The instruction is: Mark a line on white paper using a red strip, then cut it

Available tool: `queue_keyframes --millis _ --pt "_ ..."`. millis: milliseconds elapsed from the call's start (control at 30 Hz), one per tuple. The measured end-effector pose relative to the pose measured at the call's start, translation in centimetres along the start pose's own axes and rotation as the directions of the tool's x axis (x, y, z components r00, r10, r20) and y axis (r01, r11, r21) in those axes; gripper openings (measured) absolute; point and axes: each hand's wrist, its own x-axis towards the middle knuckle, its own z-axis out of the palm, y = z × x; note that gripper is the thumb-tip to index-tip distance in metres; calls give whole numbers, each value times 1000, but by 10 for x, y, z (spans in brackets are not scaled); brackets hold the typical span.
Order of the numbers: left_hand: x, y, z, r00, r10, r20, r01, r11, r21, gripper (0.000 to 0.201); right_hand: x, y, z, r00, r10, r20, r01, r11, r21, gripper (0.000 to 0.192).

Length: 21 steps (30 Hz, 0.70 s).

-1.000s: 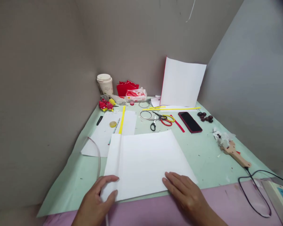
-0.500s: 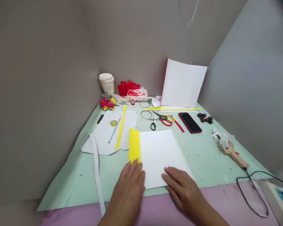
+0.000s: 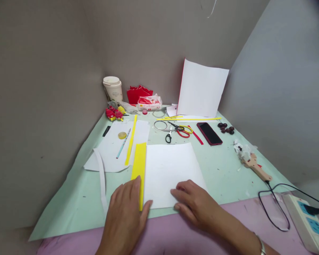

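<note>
My left hand (image 3: 124,206) lies flat over the near part of a stack of yellow paper (image 3: 139,161), its thumb stretched to the right beside the stack's near end. Layered edges show along the stack's right side. Right next to the stack lies a white sheet (image 3: 172,166); whether the two overlap I cannot tell. My right hand (image 3: 192,202) rests on the sheet's near right part, fingers loosely bent and apart, nothing seen in them. Left of the stack are a narrow yellow strip (image 3: 131,140), a pencil (image 3: 123,143) and a roll of tape (image 3: 122,135) on another white sheet (image 3: 108,150).
Scissors (image 3: 184,130), a phone (image 3: 209,134) and a red strip (image 3: 196,135) lie beyond the sheet. At right are a glue gun (image 3: 257,170) and a power strip (image 3: 308,223). A cup (image 3: 113,88), a tissue pack (image 3: 150,102) and a standing white board (image 3: 202,88) are at the back.
My left hand has moved left on the yellow paper, and its thumb has spread away. The yellow stack sits slightly farther left. The whole view has shifted a little too.
</note>
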Motion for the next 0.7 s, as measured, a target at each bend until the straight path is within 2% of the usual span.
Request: queue_keyframes --millis 67,100,133,233,333,400,467,533,567,633,700 --pt "1 1 5 1000 -11 -10 11 1000 2 40 20 0 0 999 17 38 -24 983 184 26" --pt "1 0 8 1000 -16 -18 16 1000 0 37 32 4 3 1000 17 12 -20 958 285 24" --pt "-1 -2 11 999 -18 -29 18 1000 -3 37 46 10 6 1000 22 0 -21 948 317 21" --pt "-6 -6 15 997 -33 -64 32 999 -16 42 86 36 10 992 84 -96 -48 944 325 22" --pt "-9 -8 15 993 -90 -78 85 994 -63 45 110 60 -6 933 188 -308 -99 954 282 40" --pt "-8 -8 11 986 -157 -55 150 982 -118 45 107 62 -21 899 197 -391 -99 961 257 51" --pt "-6 -7 5 969 -246 -16 239 953 -186 44 89 51 -28 918 148 -369 -58 968 245 48" --pt "-1 -8 -3 931 -361 47 360 896 -261 46 63 33 -25 963 48 -265 13 975 224 49" --pt "1 -9 -7 899 -428 90 435 851 -293 48 50 25 -20 985 -42 -169 70 984 161 56" --pt "5 -13 -15 819 -549 168 571 746 -344 52 27 14 -7 995 -95 -29 97 993 69 65" --pt "5 -20 -20 764 -614 199 637 670 -381 57 14 12 5 993 -115 29 115 993 4 65"
